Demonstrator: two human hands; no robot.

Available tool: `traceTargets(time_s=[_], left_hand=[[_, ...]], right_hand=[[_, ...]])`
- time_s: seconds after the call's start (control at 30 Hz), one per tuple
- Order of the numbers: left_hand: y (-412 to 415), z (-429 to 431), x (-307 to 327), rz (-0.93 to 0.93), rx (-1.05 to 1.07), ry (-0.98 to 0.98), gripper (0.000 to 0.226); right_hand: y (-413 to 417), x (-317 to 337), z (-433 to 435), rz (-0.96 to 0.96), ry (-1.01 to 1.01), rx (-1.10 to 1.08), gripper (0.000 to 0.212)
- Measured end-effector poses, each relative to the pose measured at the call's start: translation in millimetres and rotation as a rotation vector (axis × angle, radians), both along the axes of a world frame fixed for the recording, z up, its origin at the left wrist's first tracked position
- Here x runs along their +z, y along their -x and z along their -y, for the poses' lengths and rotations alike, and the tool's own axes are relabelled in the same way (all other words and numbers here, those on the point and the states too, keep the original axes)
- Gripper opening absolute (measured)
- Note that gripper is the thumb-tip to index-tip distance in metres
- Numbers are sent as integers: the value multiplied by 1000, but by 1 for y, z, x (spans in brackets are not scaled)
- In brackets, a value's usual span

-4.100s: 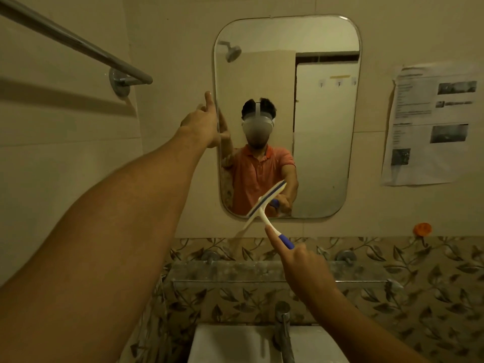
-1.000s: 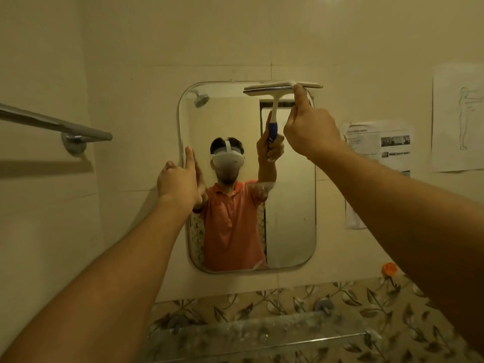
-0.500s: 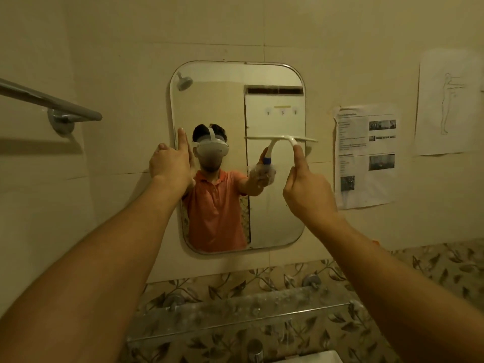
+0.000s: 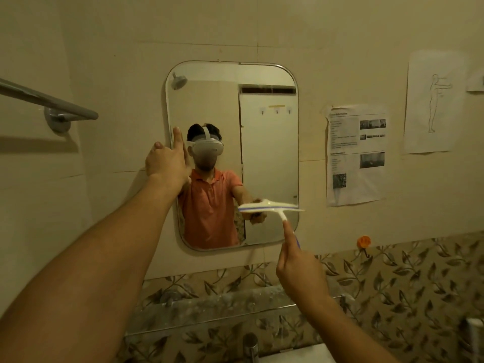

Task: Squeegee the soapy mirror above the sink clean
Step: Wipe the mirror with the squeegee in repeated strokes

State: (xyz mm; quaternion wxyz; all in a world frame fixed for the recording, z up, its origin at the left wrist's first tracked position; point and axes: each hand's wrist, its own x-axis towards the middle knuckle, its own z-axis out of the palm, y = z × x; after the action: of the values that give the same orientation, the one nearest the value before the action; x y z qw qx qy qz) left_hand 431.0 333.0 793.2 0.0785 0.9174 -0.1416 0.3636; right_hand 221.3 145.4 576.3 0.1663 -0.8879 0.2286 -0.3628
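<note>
Your right hand [image 4: 301, 271] grips the squeegee [image 4: 272, 206] at the mirror's [image 4: 267, 153] five o'clock; easing pressure leaves streaks, while your open left hand [image 4: 167, 161] braces nine o'clock.

Both hands [image 4: 167, 161] [image 4: 301, 271] outstretched, right gripping.

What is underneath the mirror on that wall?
Below the mirror comes plain wall, then leaf-patterned tiles and a glass shelf. Lower still, a tap and a white sink edge show. The right hand and forearm cover part of the shelf.
</note>
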Motion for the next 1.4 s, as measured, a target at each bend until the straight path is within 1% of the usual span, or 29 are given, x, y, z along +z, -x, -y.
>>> traceTargets(time_s=[0.17,0.23,0.3,0.37,0.47,0.53,0.67,0.77,0.83,1.0,1.17,1.27,1.33,1.4], left_hand=[[2,0,0,-4,19,-23,144],[4,2,-1,-3,39,-27,142],[5,3,0,-1,47,-24,141],[4,3,1,-10,41,-26,141],[4,1,0,-12,39,-32,142],[5,0,1,-24,29,-27,142],[8,-2,1,-37,15,-13,137],[7,-1,0,-10,19,-15,130],[6,0,1,-17,29,2,127],[6,-1,2,-32,26,-2,126],[12,-1,3,-39,17,-27,126],[12,-2,3,-20,9,-31,120],[12,-1,3,-10,5,-29,117],[13,0,5,-22,8,-31,119]], right_hand=[[11,-30,4,-78,-67,-4,72],[14,-26,6,-89,-69,15,70],[17,-8,5,-63,-83,62,67],[19,24,3,7,-91,119,63],[18,99,1,161,-90,151,57],[11,155,1,236,-23,138,55],[-3,248,-1,318,116,102,57],[-16,291,-2,323,163,60,60],[-24,308,-5,326,166,47,60],[-43,323,-9,328,160,49,59],[-54,316,-11,330,146,30,65],[-58,312,-11,345,151,32,68],[-60,310,-12,370,160,37,68],[-61,309,-13,389,164,38,66]])
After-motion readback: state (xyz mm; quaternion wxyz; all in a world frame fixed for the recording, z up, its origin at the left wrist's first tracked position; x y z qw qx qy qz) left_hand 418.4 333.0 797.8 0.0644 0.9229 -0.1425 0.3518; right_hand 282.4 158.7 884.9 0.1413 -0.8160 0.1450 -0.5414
